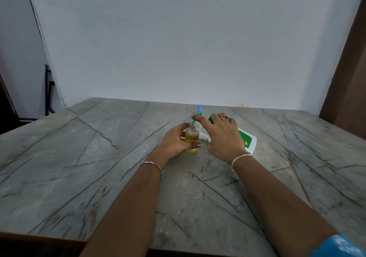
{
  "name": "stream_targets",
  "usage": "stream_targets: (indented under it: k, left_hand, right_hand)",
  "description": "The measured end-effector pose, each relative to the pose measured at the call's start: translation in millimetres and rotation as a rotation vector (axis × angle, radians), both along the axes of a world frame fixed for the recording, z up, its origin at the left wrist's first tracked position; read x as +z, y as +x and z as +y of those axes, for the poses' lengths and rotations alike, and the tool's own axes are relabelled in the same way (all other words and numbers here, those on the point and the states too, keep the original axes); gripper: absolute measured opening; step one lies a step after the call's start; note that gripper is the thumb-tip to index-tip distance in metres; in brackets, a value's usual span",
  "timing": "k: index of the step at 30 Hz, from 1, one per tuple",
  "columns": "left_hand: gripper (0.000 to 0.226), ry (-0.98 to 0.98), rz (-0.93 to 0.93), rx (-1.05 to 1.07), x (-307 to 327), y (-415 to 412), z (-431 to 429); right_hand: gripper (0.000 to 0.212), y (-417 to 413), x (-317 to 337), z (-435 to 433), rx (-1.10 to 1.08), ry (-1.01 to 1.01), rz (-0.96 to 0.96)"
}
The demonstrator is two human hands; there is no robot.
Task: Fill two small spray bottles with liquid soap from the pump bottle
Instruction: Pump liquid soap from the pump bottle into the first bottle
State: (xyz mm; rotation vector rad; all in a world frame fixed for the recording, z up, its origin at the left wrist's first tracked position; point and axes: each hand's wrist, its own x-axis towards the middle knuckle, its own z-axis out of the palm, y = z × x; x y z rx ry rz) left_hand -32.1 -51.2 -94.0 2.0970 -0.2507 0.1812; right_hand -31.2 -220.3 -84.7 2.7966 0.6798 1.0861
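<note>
Filling one small spray bottle (191,138), at frame centre and roughly half full of yellow soap: the left hand (174,143) is gripping it upright, while the right hand (221,136) is holding the tilted pump bottle (247,140), apparently pressing its green spout (193,122). The next move is calling for steady alignment over the mouth.

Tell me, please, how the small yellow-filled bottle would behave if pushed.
The small bottle looks narrow and tall, so it probably tips easily; the left hand steadies it. Its neck looks uncapped, so tipping would likely mean a spill.
</note>
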Motion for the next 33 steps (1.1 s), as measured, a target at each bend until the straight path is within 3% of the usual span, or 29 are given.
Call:
stream_targets:
  k: [9, 15, 22, 33]
  left_hand:
    - [0.078, 0.004, -0.008, -0.011, 0, 0, 0]
    - [0.07, -0.017, -0.02, -0.025, -2, 1, 1]
    - [0.076, -0.013, -0.009, -0.002, -1, 0, -1]
    - [0.076, -0.008, -0.004, -0.013, -1, -1, 0]
  right_hand:
    - [0.101, -2, 6, -14, 0.162, 0.114, 0.116]
    - [0.095, 3, 10, -19, 0.2, 0.13, 0.176]
    - [0.115, 3, 10, -8, 0.083, 0.069, 0.175]
    - [0.087, 3, 5, 1, 0.012, 0.041, 0.087]
